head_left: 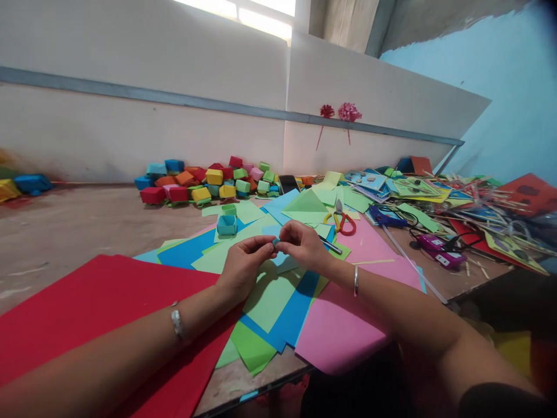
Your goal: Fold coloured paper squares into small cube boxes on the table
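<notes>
My left hand and my right hand meet over the sheets, fingertips pinched together. Between them is a small piece of blue paper, mostly hidden by the fingers. Beneath lie overlapping sheets of green paper and blue paper. Just beyond my left hand stands a small open blue paper box, with a green paper box behind it. A pen rests by my right hand. Scissors with red and yellow handles lie farther back.
Folded paper boxes in many colours are heaped along the wall. Red sheets cover the left front; pink paper lies right. A blue glue gun, a purple device and piled crafts occupy the right side.
</notes>
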`<state>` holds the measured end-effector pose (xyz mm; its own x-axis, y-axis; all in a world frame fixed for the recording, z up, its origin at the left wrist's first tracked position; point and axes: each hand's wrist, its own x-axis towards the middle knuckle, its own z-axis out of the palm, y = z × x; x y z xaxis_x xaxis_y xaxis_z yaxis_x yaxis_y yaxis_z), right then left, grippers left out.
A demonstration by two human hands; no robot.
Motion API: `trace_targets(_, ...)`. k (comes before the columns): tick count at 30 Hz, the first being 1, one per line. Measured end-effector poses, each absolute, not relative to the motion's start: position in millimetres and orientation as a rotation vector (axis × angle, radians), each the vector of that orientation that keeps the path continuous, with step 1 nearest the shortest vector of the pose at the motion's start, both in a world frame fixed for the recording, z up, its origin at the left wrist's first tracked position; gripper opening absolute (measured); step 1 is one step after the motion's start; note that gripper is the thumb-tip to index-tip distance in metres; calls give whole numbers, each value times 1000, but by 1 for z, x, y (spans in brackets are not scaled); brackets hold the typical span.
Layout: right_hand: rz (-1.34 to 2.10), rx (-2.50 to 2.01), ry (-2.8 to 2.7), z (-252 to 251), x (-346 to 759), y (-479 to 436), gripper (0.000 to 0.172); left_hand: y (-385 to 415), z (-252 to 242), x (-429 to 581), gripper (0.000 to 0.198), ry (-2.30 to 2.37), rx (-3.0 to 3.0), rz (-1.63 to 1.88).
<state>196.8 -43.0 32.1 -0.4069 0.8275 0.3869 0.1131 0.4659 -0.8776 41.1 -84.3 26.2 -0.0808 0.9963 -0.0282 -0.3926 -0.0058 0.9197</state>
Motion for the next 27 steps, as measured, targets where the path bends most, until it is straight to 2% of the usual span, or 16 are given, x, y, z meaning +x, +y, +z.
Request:
trace_targets(6, 1108, -780, -1804, 32, 198, -40, 23, -86, 28, 41, 45, 999, 943, 1392)
trace_targets(20, 917, -887, -1931, 40, 198, -51, 13, -89, 31, 40, 29, 988, 1241, 1450)
trace_targets(27, 1052, -788, -1929, 38, 204, -38, 19, -86, 28, 40, 33, 987, 1208, 1463)
